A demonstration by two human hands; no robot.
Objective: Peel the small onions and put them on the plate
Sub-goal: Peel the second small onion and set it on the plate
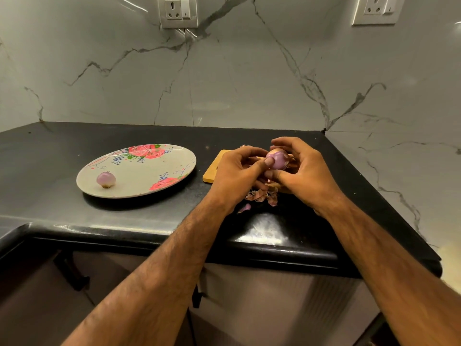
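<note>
Both hands are meeting above the right part of the counter (124, 216). The left hand (234, 176) and the right hand (306, 176) are curling their fingers round one small onion (278, 159), held in the air between them. The left thumb is pressing on its shiny purple face, and a scrap of brown skin is showing along the onion's far side, so the peeling looks nearly finished but not quite done.

One peeled onion (106, 179) is already lying near the front left of the flowered plate (149, 176), well apart from the hands. Loose skins (262, 196) are piling up under the hands, beside a wooden board (212, 174).

The risk from here is that the bared flesh is looking slick. A hard push from that thumb could squirt the onion out of the grip and off the counter's front edge. Pulling at the last skin too roughly could also tear off a good layer. On the way to the plate, a careless drop could nudge the round onion there and set it rolling.
</note>
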